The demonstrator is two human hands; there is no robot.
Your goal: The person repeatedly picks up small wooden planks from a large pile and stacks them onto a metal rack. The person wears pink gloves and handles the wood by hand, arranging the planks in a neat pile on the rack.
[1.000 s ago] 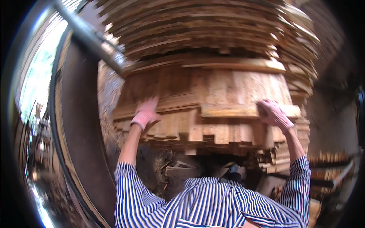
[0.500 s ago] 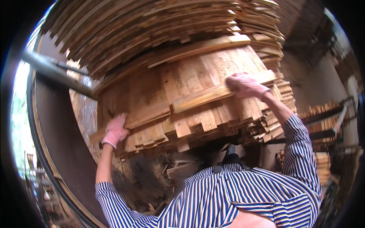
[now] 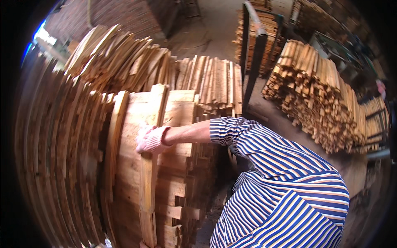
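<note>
My right hand (image 3: 151,139), in a pale pink knit glove, is closed over a narrow wooden strip (image 3: 147,186). The strip lies across a layer of flat, light-brown boards (image 3: 170,163) on a stack with uneven board ends. A second strip (image 3: 117,128) runs roughly parallel, beside the tall stack. My right arm reaches to the left in a striped sleeve (image 3: 231,128). My left hand is out of sight, past the lower edge of the picture.
A tall stack of thin boards (image 3: 53,161) rises at the left. Leaning slats (image 3: 128,62) and upright slats (image 3: 213,80) stand beyond. Right of a dark metal post (image 3: 254,66) lies a large pile of wood sticks (image 3: 326,95). A brick wall (image 3: 111,20) is at the back.
My view has swung to the right, bringing the stick pile and post into sight. My left hand has left the picture. The right hand stays on the strip.
</note>
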